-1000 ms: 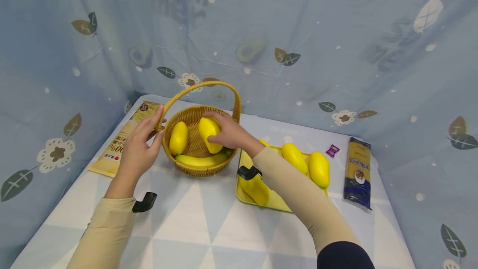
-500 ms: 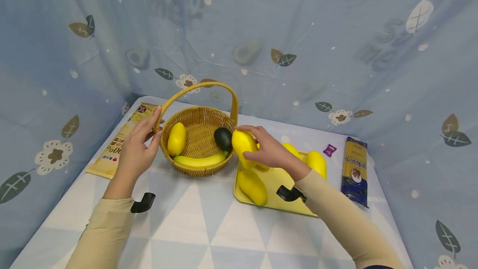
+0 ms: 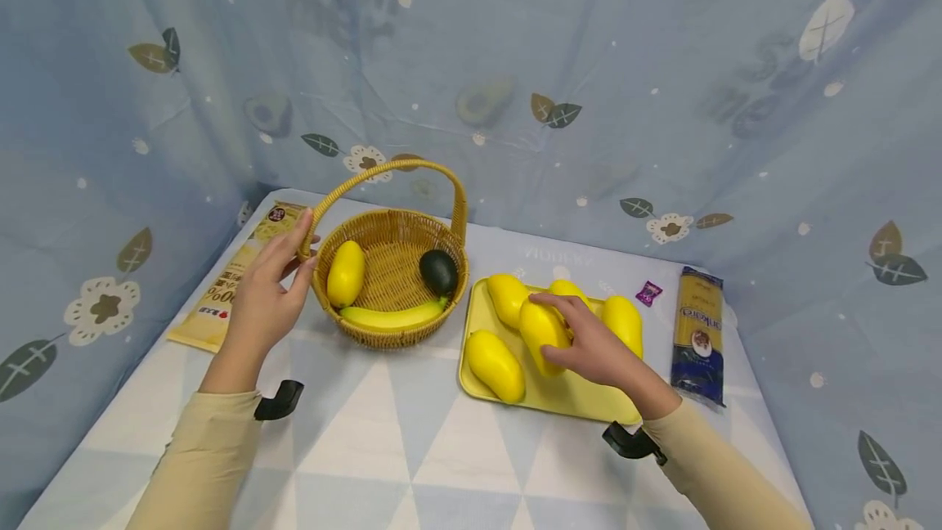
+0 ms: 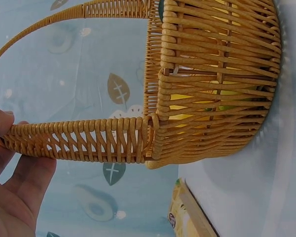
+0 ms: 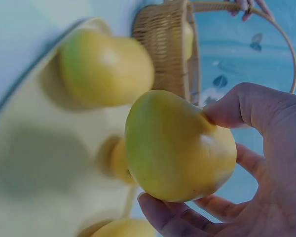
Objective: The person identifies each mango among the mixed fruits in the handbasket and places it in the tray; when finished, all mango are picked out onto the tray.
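Note:
My left hand (image 3: 266, 294) pinches one side of the wicker basket's handle (image 4: 79, 140) between thumb and fingers. The basket (image 3: 393, 342) stands upright, with a yellow mango (image 3: 346, 274), a banana (image 3: 393, 316) and a dark green avocado (image 3: 438, 272) inside. Over the yellow tray (image 3: 581, 406), my right hand (image 3: 594, 346) holds another mango (image 5: 180, 148), thumb on one side and fingers on the other. The right wrist view shows this mango raised off the tray surface. Several more mangoes lie on the tray, including one at its front left (image 3: 496, 366).
A yellow food packet (image 3: 221, 289) lies left of the basket, partly behind my left hand. Right of the tray are a small purple candy (image 3: 649, 294) and a blue and gold pasta-like packet (image 3: 697, 338). A patterned curtain (image 3: 471, 64) borders the table.
My right hand has carried the mango out of the basket, rightward to above the tray, uncovering the avocado. The left hand stays on the handle.

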Motion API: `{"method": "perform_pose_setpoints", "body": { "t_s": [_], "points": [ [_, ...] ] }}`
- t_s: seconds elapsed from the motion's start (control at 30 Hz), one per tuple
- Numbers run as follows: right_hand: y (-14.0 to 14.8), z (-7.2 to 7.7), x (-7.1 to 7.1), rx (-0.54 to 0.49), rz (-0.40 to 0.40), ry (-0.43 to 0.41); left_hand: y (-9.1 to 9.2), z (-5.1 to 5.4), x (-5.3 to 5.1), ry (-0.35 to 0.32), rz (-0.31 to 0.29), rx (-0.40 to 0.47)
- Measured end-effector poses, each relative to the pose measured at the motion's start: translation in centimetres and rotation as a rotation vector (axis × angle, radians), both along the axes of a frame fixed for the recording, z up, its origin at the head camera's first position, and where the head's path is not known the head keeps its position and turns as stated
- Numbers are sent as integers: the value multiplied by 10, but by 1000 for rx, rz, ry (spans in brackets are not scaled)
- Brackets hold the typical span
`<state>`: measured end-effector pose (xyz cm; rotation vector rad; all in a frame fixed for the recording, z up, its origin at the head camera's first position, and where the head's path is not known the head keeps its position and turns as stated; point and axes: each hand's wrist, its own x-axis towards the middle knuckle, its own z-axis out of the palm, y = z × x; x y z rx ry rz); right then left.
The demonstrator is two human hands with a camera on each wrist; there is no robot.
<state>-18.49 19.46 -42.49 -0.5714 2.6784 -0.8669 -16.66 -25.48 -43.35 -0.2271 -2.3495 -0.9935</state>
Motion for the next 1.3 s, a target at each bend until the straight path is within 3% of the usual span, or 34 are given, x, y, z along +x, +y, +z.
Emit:
{"method": "perform_pose_setpoints", "body": {
  "t_s": [0.27,0.5,0.7,1.03,1.3],
  "points": [
    [30,-34,14,70,-80,-39,-1,-1,0,5,-5,5],
    [32,-52,18,119,-47,-29,-1,-3,-1,16,-13,8],
    [30,-54,20,154,-46,-58,-1,-3,-2,25,-25,12],
    [34,-52,22,128,-69,-72,-1,-2,-1,16,-13,5],
    [32,-38,22,56,-68,5,0,-1,0,-3,-1,6]
  ]
}}
